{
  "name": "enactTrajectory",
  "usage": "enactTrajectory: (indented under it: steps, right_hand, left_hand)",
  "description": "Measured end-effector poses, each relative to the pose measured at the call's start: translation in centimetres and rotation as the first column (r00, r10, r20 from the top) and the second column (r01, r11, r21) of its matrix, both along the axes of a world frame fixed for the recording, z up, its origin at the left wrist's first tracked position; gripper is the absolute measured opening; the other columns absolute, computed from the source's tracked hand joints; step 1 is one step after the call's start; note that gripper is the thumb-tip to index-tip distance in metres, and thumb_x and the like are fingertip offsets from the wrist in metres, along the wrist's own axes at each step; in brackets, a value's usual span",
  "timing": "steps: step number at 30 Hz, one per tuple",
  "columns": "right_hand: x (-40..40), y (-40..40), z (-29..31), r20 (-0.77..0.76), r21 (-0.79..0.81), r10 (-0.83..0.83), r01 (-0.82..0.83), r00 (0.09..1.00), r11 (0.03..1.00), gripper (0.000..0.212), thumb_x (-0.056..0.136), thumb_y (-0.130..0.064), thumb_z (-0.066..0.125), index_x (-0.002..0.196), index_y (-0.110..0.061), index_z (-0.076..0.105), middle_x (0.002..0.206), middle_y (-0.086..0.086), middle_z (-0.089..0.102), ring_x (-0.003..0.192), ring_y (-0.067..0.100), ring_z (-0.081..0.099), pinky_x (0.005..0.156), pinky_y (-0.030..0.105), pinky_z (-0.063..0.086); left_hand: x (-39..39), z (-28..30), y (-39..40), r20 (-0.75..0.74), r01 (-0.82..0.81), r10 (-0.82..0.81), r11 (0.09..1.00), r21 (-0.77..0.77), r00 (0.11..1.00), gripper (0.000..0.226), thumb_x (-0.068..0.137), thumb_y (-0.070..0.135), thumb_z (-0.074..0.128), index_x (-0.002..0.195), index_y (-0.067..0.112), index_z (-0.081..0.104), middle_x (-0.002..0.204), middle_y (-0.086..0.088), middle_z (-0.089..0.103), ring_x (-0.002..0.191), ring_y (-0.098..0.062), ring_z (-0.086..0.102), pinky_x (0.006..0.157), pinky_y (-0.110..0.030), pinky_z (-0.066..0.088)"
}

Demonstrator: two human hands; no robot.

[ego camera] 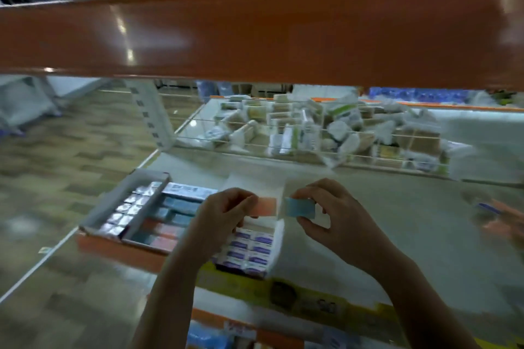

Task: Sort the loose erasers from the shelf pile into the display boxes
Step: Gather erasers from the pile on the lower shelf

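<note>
Erasers: left hand (224, 215) pinches pink eraser (265, 206), right hand (326, 212) blue eraser (300, 208).

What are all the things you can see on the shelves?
Pink rectangular eraser: one, pink, pinched in the left hand.
Blue rectangular eraser: one, blue, pinched in the right hand.
White cardboard display boxes: three side by side, holding silver, blue-and-pink, and purple-and-white packs, at the shelf's front left.
Pale shelf board: one, grey-white, under the boxes.
Wire-fenced heap of white packets: many, white, green and tan, at the shelf's back.
Orange metal shelf beam: one, overhead.
Yellow label strip: one, on the shelf's front edge.
Left hand: one, above the boxes.
Right hand: one, beside it.
</note>
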State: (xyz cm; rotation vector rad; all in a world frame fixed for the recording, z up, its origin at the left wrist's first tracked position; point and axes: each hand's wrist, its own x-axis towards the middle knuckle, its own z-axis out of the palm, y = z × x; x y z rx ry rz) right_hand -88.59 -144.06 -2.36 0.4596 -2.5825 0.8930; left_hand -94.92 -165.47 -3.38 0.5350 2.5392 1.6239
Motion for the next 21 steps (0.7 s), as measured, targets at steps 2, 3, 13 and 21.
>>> enactTrajectory:
  steps: [2, 3, 13, 21]
  right_hand:
    - [-1.3, -2.5, -0.1, 0.005, -0.003, 0.029, -0.029, 1.000, 1.000, 0.031, 0.076, -0.011, 0.073, 0.105, -0.014, 0.064, 0.100, -0.008, 0.053, 0.090, -0.002, 0.042, 0.076, 0.003, 0.035]
    - [-2.0, -3.7, -0.1, 0.009, -0.006, 0.043, -0.043, 0.999, 0.999, 0.030, 0.077, -0.012, 0.072, 0.105, -0.015, 0.064, 0.101, -0.008, 0.053, 0.091, -0.001, 0.044, 0.077, 0.003, 0.035]
    - [-7.6, -14.1, -0.7, 0.077, 0.042, 0.081, -0.084, 0.994, 0.996, 0.028, 0.081, -0.021, 0.068, 0.108, -0.016, 0.062, 0.102, -0.007, 0.055, 0.096, 0.005, 0.046, 0.083, 0.004, 0.031]
    - [-10.6, -19.5, -2.0, 0.154, 0.136, 0.034, -0.055, 0.987, 0.989, 0.033, 0.085, -0.026, 0.063, 0.116, -0.018, 0.059, 0.107, -0.004, 0.056, 0.099, 0.008, 0.044, 0.083, 0.009, 0.030]
  left_hand:
    - [-0.9, -0.1, -2.6, 0.017, -0.004, 0.004, 1.000, -0.003, 1.000, 0.015, 0.090, 0.022, 0.057, 0.080, 0.030, 0.066, 0.050, 0.008, 0.055, 0.048, -0.002, 0.048, 0.049, -0.017, 0.040]
    - [-1.4, -0.1, -3.9, 0.025, 0.006, -0.006, 1.000, -0.006, 1.000, 0.015, 0.091, 0.022, 0.057, 0.081, 0.029, 0.065, 0.051, 0.009, 0.057, 0.048, 0.000, 0.048, 0.049, -0.016, 0.039]
    - [-6.9, -0.7, -14.7, 0.068, 0.047, -0.052, 0.997, 0.064, 0.996, 0.017, 0.078, 0.042, 0.058, 0.083, 0.029, 0.069, 0.056, 0.012, 0.061, 0.050, 0.003, 0.050, 0.046, -0.011, 0.038]
    - [-9.9, -1.4, -20.1, 0.121, 0.064, -0.061, 0.998, -0.016, 0.991, 0.023, 0.091, 0.019, 0.057, 0.088, 0.038, 0.070, 0.066, 0.009, 0.063, 0.057, -0.002, 0.054, 0.048, -0.016, 0.041]
